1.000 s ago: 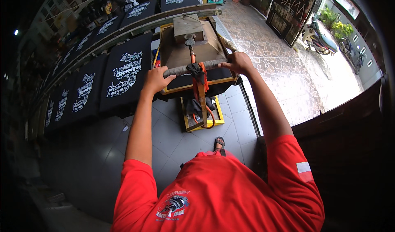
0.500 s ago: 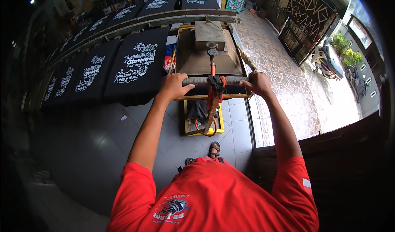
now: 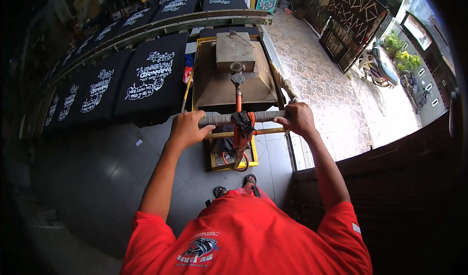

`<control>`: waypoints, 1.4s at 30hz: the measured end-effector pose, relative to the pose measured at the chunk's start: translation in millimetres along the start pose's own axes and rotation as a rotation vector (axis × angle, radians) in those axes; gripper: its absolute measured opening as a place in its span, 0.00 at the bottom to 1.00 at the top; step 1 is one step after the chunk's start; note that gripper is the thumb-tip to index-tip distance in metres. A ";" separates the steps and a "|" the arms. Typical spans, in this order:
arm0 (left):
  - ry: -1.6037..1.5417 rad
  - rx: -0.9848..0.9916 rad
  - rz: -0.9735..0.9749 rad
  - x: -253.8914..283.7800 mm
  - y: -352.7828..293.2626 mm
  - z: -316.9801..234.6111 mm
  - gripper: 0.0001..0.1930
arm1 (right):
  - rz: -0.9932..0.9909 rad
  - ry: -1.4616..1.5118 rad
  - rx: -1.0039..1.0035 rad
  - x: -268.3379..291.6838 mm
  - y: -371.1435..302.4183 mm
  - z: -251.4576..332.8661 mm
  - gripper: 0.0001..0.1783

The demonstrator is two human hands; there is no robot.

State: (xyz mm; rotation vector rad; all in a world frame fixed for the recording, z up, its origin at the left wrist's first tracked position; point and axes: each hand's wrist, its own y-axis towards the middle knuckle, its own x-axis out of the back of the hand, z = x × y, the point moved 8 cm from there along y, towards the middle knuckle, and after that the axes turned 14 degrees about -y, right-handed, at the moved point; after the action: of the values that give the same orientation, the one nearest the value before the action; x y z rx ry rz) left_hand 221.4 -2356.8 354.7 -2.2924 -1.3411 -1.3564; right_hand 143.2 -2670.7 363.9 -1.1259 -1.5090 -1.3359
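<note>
A cord-wrapped grey bar handle [image 3: 268, 115] runs crosswise in front of me. My left hand [image 3: 188, 130] is closed on its left end, thumb along the bar. My right hand [image 3: 299, 119] wraps round the right end. Black and orange cloth [image 3: 243, 123] is tied at the bar's middle. Beyond it sits a yellow-framed cart with a sloped metal hood [image 3: 207, 94], topped by a boxy metal housing [image 3: 235, 51]. An orange hose [image 3: 239, 98] drops from a round fitting [image 3: 237, 70] toward the bar. Below, a yellow lower frame [image 3: 255, 151] stands just above the floor.
Black shirts [image 3: 151, 73] with white prints lie in a row on the left; more lie behind the long rails [image 3: 170, 29]. A stone-paved yard [image 3: 307, 60] opens at right, with a dark gate [image 3: 353, 21] and a parked motorbike [image 3: 378, 70]. A dark panel [image 3: 380, 177] stands near my right side.
The bar and hood have come closer to my body, and more of the hood shows. Both hands keep their grip. My view has swung slightly right.
</note>
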 end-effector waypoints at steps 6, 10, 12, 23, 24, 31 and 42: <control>-0.029 0.040 0.042 4.6 -13.3 -16.3 0.20 | 0.006 0.025 -0.004 7.2 -17.8 0.8 0.36; -0.033 0.058 0.057 -0.5 -33.2 -27.8 0.20 | -0.064 0.072 0.049 12.6 -42.9 6.2 0.36; -0.013 0.049 0.033 -3.2 -35.2 -28.0 0.21 | -0.063 0.068 0.041 12.7 -40.2 3.5 0.36; -0.021 -0.038 -0.124 -1.8 -44.3 -33.5 0.22 | -0.114 0.126 0.053 8.7 -43.4 1.1 0.33; -0.018 -0.046 -0.138 -4.3 -52.1 -29.0 0.23 | -0.110 0.135 0.069 6.7 -44.9 1.3 0.31; -0.189 0.035 -0.538 16.4 -154.2 34.1 0.29 | -0.132 0.161 -0.073 12.2 -55.7 0.9 0.30; -0.150 1.452 0.666 -131.0 -790.1 386.7 0.23 | -0.249 0.903 0.176 61.5 -19.8 364.4 0.29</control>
State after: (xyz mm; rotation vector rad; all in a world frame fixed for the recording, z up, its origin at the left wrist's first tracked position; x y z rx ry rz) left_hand -161.8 -1770.5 -193.3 -1.4606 -0.8673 0.1175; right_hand 103.1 -2303.0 376.4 -0.1399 -1.0541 -1.5391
